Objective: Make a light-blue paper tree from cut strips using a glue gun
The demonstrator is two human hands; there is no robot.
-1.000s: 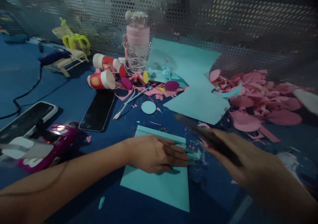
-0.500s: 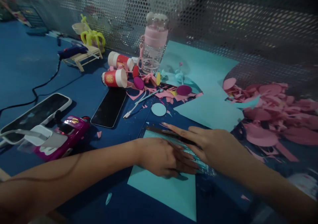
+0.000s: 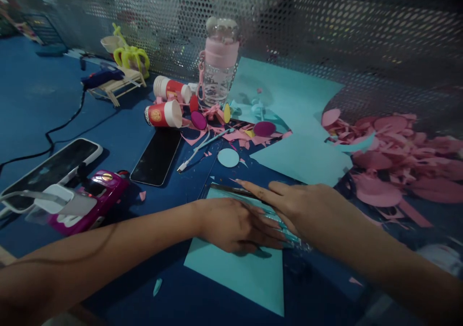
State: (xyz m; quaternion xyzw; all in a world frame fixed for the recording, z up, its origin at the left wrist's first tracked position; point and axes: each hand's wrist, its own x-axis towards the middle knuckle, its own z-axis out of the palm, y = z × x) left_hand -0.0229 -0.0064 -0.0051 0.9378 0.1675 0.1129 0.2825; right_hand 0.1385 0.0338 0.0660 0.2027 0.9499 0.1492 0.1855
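Head view: blue surface (image 3: 32, 89), perforated screen (image 3: 289, 32); left hand (image 3: 233, 225) flat on paper (image 3: 240, 278); right hand (image 3: 294, 203), grip unclear.

From where I stand, I can't make out a single word, brand or number. The nearest thing to a label is the round gold emblem (image 3: 156, 116) on the front red-and-white paper cup (image 3: 167, 114), lying on its side left of the frame's centre; whatever its strokes spell is too small to read. The other paper cup (image 3: 173, 89), just behind it, shows a bit of gold on its red band, also illegible. On the clear lower part of the bottle (image 3: 221, 53), upper middle, there are pale marks, too faint to tell whether they're print.
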